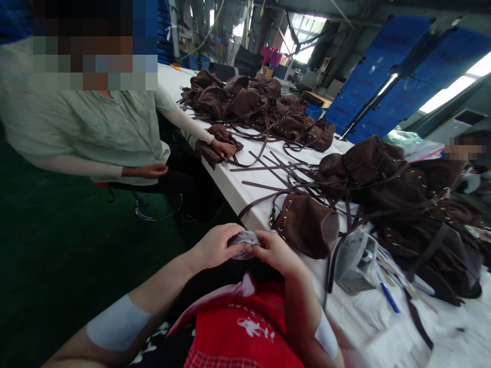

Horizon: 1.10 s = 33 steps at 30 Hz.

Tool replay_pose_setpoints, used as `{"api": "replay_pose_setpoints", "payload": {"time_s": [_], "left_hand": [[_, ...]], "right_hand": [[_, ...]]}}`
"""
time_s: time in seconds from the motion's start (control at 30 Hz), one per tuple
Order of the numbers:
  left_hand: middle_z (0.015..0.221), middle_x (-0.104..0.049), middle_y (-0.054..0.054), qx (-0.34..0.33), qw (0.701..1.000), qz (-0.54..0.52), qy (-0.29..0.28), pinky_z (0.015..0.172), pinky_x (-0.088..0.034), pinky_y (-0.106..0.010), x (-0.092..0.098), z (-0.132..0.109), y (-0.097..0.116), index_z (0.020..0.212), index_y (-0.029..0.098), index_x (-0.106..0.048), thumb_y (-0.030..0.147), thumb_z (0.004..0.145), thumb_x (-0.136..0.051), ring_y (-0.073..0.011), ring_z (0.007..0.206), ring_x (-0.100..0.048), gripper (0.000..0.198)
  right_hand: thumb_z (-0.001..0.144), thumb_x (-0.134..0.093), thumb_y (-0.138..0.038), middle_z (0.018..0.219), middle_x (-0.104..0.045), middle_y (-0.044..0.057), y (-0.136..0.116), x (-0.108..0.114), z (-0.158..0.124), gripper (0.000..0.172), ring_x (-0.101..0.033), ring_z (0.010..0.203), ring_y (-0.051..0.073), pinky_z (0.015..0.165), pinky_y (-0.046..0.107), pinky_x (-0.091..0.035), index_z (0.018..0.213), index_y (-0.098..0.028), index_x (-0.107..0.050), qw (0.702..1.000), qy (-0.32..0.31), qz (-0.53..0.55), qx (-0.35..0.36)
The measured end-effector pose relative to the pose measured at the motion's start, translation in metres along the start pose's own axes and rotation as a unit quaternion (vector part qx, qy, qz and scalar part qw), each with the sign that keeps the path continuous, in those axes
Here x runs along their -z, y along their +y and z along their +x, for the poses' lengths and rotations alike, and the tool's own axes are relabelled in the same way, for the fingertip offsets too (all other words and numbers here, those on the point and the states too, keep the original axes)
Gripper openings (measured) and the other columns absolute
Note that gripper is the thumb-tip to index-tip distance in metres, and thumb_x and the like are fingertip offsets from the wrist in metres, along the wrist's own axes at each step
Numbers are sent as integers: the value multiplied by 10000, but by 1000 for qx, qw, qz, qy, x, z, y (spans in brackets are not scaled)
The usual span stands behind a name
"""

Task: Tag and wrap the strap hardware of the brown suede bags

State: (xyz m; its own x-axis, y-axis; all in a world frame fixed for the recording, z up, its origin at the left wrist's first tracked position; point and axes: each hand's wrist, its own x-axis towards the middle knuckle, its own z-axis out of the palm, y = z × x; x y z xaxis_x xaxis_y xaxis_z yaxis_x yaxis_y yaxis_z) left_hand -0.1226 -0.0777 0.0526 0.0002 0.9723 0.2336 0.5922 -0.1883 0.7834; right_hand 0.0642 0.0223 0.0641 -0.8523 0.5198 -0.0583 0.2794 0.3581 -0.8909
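In the head view, the left grip [220,243] and right grip [276,253] close together on a small, crinkled, greyish, plastic-looking packet [244,244], held off the near edge of the white counter [174,84]. The packet appears compact and unopened, so its handling looks only partly done, though no finished state shows to measure against. Just beyond stands a dark brown, soft drawstring bag [307,225] with gold-coloured eyelets, its mouth open, touched by neither grip. A translucent grey plastic bag [355,266] lies beside it.

Fingers cover both ends of the packet, and its contents cannot be made out. The heap of brown bags [402,199] at right overlaps too much to count; the far background is blurred.
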Motion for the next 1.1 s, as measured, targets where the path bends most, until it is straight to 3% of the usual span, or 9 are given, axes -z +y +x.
{"api": "replay_pose_setpoints", "payload": {"time_s": [0.13, 0.23, 0.37, 0.53, 0.77, 0.87, 0.97, 1.1], "left_hand": [[920, -669, -49, 45, 978, -188, 74, 739, -508, -287, -9, 8, -9, 969, 178, -681, 483, 784, -704, -190, 823, -630, 358], [940, -707, -60, 65, 960, -269, 54, 764, -540, -317, -17, 10, -15, 1031, 155, -673, 480, 771, -721, -213, 857, -664, 419], [856, -729, -32, 71, 964, -252, 44, 747, -548, -324, -19, 13, -11, 983, 163, -692, 471, 808, -687, -205, 787, -673, 355], [936, -733, -38, 72, 959, -240, 132, 819, -544, -327, -26, 19, -2, 1038, 182, -662, 489, 841, -638, -217, 874, -684, 366], [1040, -717, -110, 75, 944, -241, 213, 884, -547, -391, -54, 16, -3, 1097, 188, -599, 525, 901, -542, -254, 966, -685, 393], [1071, -712, -102, 84, 946, -235, 206, 913, -544, -395, -55, 11, -4, 1110, 198, -605, 535, 917, -512, -252, 994, -684, 399], [1062, -718, -100, 113, 942, -228, 220, 893, -559, -389, -51, 7, -6, 1079, 193, -622, 560, 903, -526, -261, 996, -693, 418], [995, -736, -103, 197, 890, -315, 264, 776, -598, -381, -45, 7, -12, 1147, 172, -570, 609, 888, -518, -252, 859, -734, 511]], "right_hand": [[844, -650, -464, 693, -590, -23, 4, 1, 3, 302, -449, 541, 104, 485, 210, -337, 965, -189, -677, 995, 35, 94, -22], [850, -646, -463, 700, -579, -19, 7, 5, 4, 293, -440, 544, 101, 481, 209, -340, 952, -189, -663, 991, 82, 107, -3], [843, -647, -494, 618, -517, -37, 15, 4, 6, 309, -409, 510, 94, 456, 208, -317, 877, -188, -633, 984, 137, 112, 10], [832, -613, -593, 491, -412, -85, 24, -13, 15, 415, -307, 385, 71, 372, 199, -221, 925, -189, -592, 953, 157, 258, -28], [785, -636, -637, 475, -451, -81, 23, -36, 23, 475, -338, 366, 58, 360, 181, -227, 861, -177, -544, 895, 183, 404, -46], [807, -633, -605, 498, -490, -72, 24, -38, 22, 441, -374, 376, 63, 361, 178, -261, 887, -180, -550, 903, 164, 394, -42], [781, -661, -593, 536, -546, -60, 26, -24, 19, 457, -428, 388, 77, 375, 190, -332, 950, -180, -563, 927, 145, 342, -48], [776, -663, -557, 586, -568, -48, 34, 9, 12, 443, -469, 433, 83, 431, 201, -388, 984, -173, -584, 928, 289, 230, -49]]}}
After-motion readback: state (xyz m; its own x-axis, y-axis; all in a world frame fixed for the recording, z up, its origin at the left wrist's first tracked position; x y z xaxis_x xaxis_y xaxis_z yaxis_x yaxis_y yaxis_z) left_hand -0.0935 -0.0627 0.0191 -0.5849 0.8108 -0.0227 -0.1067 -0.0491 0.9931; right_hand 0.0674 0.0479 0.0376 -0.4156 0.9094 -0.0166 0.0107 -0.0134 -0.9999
